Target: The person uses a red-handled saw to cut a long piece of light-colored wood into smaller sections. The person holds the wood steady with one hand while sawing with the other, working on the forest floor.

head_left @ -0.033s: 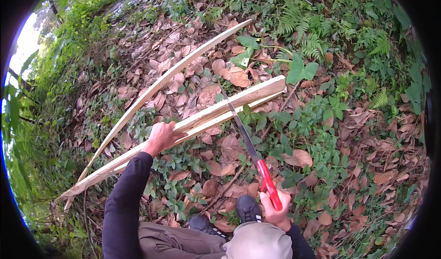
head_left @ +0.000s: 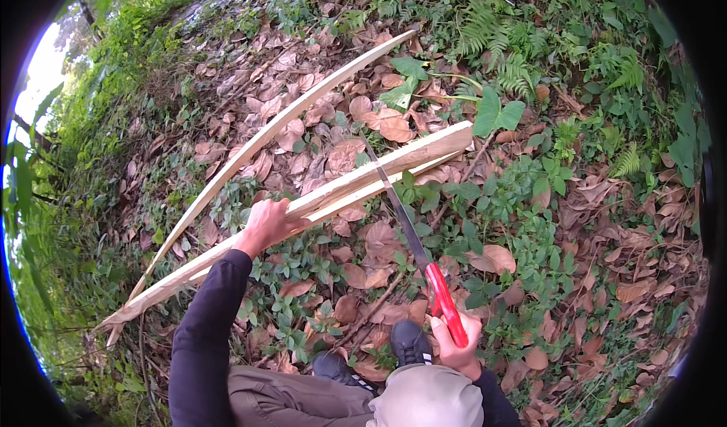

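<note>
We had our left hand (head_left: pixel 265 226) clamped on the beam (head_left: pixel 352 186), fingers bent over the wood well short of its squared far-right end. Our right hand (head_left: pixel 459 350) was wrapped firmly round the red handle (head_left: pixel 445 302) of the saw (head_left: pixel 411 234). Its blade (head_left: pixel 400 209) ran up and leftward from the handle and lay across the beam, between our left hand and that squared end, with the tip out past the far edge. We could not tell how deep the teeth sat in the wood.

The beam stretched slantwise before us, from the lower left to the upper right, and a paler board (head_left: pixel 341 205) lay along its near side, partly hidden under it. Beyond, a thin strip (head_left: pixel 261 137) lay on the ground, apart from the beam at the right and meeting it at the lower left. Brown leaves (head_left: pixel 382 241) and low green plants covered the ground, with ferns (head_left: pixel 481 33) farther off. Our dark shoes (head_left: pixel 411 344) stood just below the saw's side of the work.
</note>
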Tool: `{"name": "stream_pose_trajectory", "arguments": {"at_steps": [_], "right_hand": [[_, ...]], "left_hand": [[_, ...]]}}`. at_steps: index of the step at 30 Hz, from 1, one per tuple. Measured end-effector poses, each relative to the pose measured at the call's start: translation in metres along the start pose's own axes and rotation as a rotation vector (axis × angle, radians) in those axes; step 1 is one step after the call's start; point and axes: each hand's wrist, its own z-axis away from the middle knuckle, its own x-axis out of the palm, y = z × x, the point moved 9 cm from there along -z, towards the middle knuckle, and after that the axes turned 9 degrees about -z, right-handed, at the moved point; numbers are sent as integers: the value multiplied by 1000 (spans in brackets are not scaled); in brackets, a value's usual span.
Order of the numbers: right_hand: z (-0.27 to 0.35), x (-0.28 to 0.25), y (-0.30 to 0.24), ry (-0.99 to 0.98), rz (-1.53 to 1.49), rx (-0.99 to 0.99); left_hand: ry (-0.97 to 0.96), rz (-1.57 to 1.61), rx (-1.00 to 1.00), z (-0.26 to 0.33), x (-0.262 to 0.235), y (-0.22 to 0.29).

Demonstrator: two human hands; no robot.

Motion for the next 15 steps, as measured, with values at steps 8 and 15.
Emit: {"name": "stream_pose_trajectory", "arguments": {"at_steps": [8, 15], "right_hand": [[-9, 26, -5, -123, 22, -71], [-14, 37, 13, -150, 105, -75]], "left_hand": [[-22, 50, 88, -3, 44, 8], [-63, 42, 57, -4, 45, 4]]}}
